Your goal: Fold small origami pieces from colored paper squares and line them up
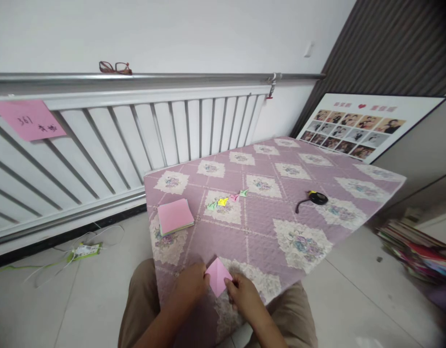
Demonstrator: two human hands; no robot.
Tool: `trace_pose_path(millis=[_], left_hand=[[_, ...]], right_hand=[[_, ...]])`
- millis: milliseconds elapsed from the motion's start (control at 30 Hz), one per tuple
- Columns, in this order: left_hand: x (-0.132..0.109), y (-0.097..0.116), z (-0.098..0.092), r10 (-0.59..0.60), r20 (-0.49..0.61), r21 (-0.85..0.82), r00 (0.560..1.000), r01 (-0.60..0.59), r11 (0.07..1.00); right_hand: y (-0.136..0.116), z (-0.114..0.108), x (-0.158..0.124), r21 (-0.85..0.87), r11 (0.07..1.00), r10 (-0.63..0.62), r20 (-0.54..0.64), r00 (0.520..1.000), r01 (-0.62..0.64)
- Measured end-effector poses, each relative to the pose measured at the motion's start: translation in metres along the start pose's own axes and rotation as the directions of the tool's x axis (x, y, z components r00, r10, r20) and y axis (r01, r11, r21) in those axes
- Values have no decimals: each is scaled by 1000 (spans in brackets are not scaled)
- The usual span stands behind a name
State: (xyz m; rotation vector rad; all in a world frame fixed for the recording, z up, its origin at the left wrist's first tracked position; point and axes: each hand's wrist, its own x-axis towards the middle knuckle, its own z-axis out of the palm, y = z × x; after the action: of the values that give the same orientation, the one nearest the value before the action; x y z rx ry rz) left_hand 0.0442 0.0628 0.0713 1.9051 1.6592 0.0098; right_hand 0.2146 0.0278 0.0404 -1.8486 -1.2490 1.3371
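A folded pink sheet of paper (218,276), diamond-shaped with a crease down its middle, is held over the near edge of the table. My left hand (194,282) pinches its left corner, and the fingers are partly hidden behind the hand. On the right corner, my right hand (243,293) grips with the thumb on top. Up and to the left lies a stack of coloured paper (175,216), its top sheet pink. Beyond my hands, several small folded paper pieces (223,201) in green, yellow and pink sit in a row.
A black and yellow tape measure (318,197) lies on the patterned purple tablecloth (259,227). A white radiator (194,128) stands behind the table. To the right are a photo board (356,126) and piled papers (418,246); a power strip (84,250) lies on the floor left.
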Motion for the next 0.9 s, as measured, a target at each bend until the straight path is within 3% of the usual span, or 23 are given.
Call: trace_pose_path(millis=[167,267,333,400,467,567,667,900], left_hand=[[1,7,-1,-30,-31,92,999,32,995],[-4,8,3,103,-64,153,993,-93,984],[-7,4,13,316,-69,223,946,-294,929],[-11,-2,27,511,-61,265,858,-480,837],[-15,-10,40,596,-34,291,802,-563,774],[-20,-18,51,605,60,303,794,-592,747],[-23,-20,51,586,136,297,799,-597,745],[-23,-17,49,549,158,300,821,-569,765]], right_hand=[[-7,-1,2,-113,993,17,13,1000,-15],[-8,-2,3,-149,989,20,13,1000,-17],[-6,-2,3,-164,986,21,11,1000,-19],[-5,-1,4,-171,985,17,9,1000,-15],[-3,-1,5,-172,985,8,5,1000,-7],[-1,-1,6,-160,987,-6,-9,1000,4],[3,-1,5,-126,992,-6,-37,999,2],[17,-5,-12,-49,997,-71,-160,985,64]])
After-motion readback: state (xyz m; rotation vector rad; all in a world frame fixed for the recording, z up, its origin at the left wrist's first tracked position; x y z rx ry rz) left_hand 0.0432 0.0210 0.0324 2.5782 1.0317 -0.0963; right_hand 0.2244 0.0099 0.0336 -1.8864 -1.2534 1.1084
